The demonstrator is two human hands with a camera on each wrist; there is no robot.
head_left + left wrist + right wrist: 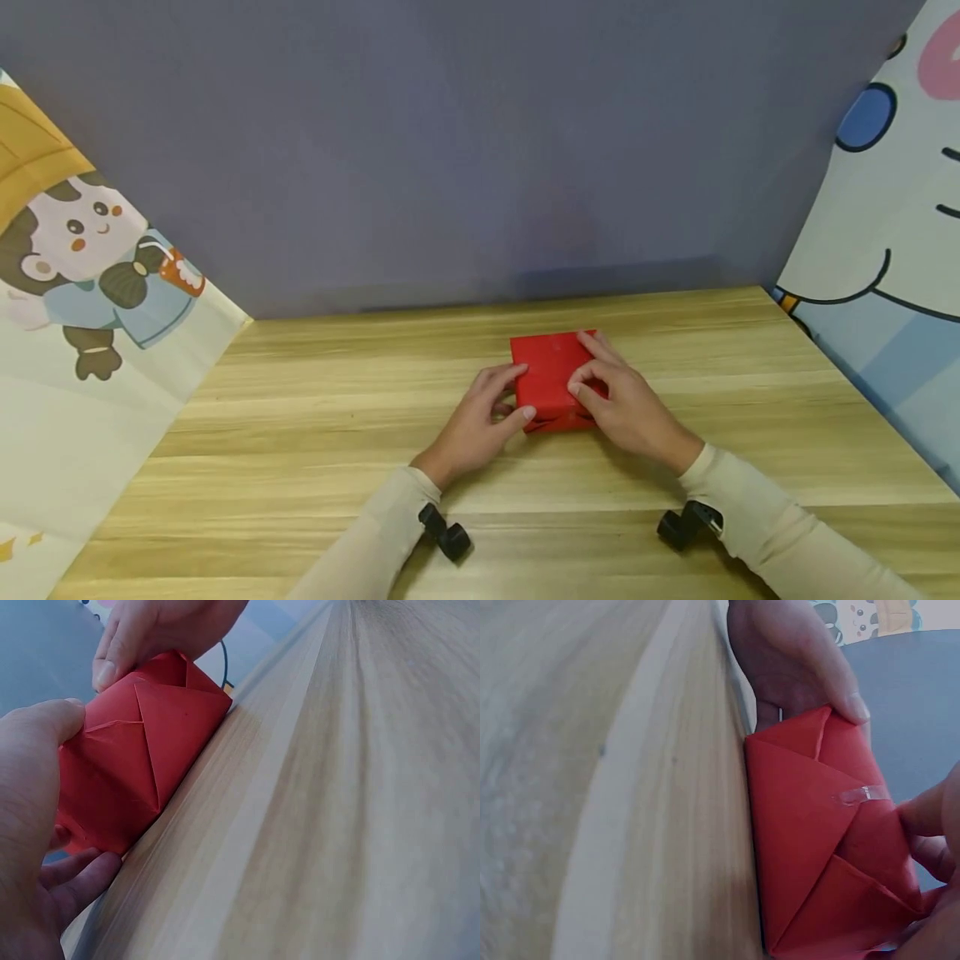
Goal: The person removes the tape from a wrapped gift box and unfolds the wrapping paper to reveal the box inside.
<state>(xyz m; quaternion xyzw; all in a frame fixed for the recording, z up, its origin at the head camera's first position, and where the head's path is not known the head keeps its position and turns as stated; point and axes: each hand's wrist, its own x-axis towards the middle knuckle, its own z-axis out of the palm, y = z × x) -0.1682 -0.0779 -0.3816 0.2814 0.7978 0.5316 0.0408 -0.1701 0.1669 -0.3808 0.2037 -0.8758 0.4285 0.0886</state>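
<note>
A box wrapped in red paper (551, 367) lies flat on the wooden table, its folded end facing me. My left hand (480, 425) holds its left side, thumb at the near left corner and fingers along the left edge. From the right, my right hand (630, 408) holds the box, thumb and forefinger close together at the near top edge, other fingers stretched toward the far right corner. The right wrist view shows a strip of clear tape (864, 795) across the folded end, running to the top edge. Overlapping triangular flaps (180, 727) show in the left wrist view.
The wooden table (300, 450) extends around the box. A grey-blue panel (450, 150) stands along its far edge. Cartoon-printed sheets stand at the left (135, 333) and right (862, 250). Small black devices are strapped to the left (446, 533) and right (686, 525) wrists.
</note>
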